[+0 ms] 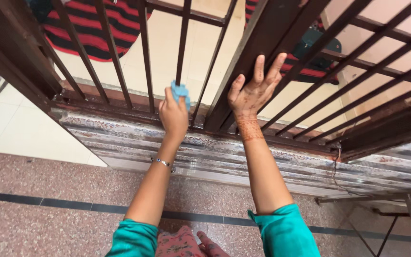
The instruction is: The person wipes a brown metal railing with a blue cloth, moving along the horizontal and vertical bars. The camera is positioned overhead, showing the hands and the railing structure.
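Note:
A dark brown metal gate (143, 52) with vertical bars stands in front of me, and a second leaf of it (357, 62) swings off to the right. My left hand (173, 115) is closed around a small blue cloth (181, 91) and presses it against the foot of one bar. My right hand (252, 91) rests flat with fingers spread on the thick upright frame (258, 43) between the two leaves. Both arms wear teal sleeves, and a thin bracelet circles my left wrist.
A patterned stone threshold (215, 152) runs under the gate. Beyond the bars lie a red-and-black striped mat (91, 33) and cream tiles. Speckled pink flooring with a dark stripe (48, 204) is near me. A metal stand (391, 223) sits low at the right.

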